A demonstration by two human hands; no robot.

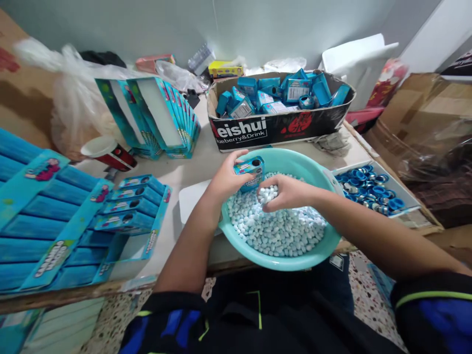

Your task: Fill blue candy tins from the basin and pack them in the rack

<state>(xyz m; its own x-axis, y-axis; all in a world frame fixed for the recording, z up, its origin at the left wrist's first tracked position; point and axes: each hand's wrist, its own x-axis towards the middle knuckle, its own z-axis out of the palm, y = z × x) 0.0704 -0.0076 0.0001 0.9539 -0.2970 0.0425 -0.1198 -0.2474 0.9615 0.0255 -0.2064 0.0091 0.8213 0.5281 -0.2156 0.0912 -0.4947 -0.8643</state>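
Observation:
My left hand (227,176) is closed around a small blue candy box (249,173) with a dark round hole in its top, held above the far left part of a turquoise basin (280,262). Many pale blue candies (275,231) fill the bottom of the basin. Just right of the box, my right hand (285,193) cups a heap of candies, its fingers curled round them. To the right of the basin, a white tray (405,210) holds many blue caps (379,194).
Behind the basin, a black carton (283,129) holds many blue boxes. Display trays (147,236) with holed boxes stand at left, near folded display cartons (162,115) and a tipped paper cup (110,153). A white lid-like piece (191,196) lies beside the basin.

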